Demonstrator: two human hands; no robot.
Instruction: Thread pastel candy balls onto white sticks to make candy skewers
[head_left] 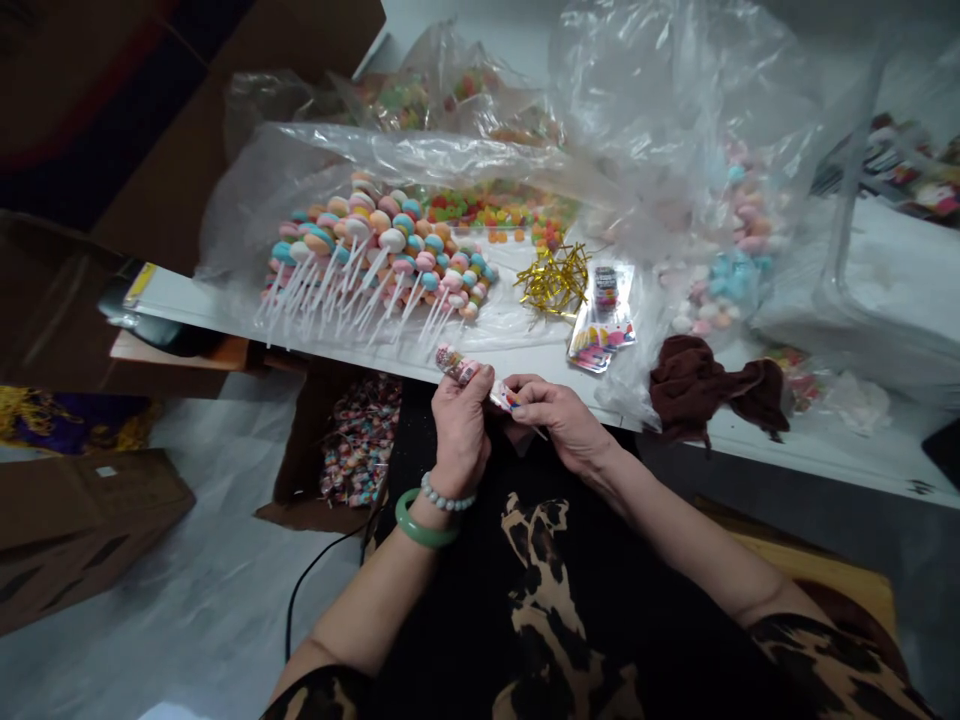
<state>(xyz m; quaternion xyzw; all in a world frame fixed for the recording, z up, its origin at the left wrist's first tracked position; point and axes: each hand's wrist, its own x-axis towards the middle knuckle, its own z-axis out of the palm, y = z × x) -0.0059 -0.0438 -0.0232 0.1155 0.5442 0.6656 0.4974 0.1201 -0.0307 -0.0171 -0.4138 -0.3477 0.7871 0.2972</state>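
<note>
My left hand (460, 425) is wrapped round a candy skewer in a printed clear bag (453, 362), whose candy end points up and left past my fingers. My right hand (564, 418) pinches the lower end of the same bag, where a thin white stick (540, 433) shows by the fingers. Just beyond on the white table lie a pile of pastel candy skewers (390, 240) with white sticks, gold twist ties (555, 280) and a small stack of silver printed bags (600, 325).
Large clear plastic bags (645, 90) of gummies and pastel candies cover the table's back. A brown cloth (686, 380) lies at right, near a clear plastic bin (844, 220). Below the table edge, a cardboard box (292, 470) holds wrapped candies. More cardboard boxes (82, 530) stand left.
</note>
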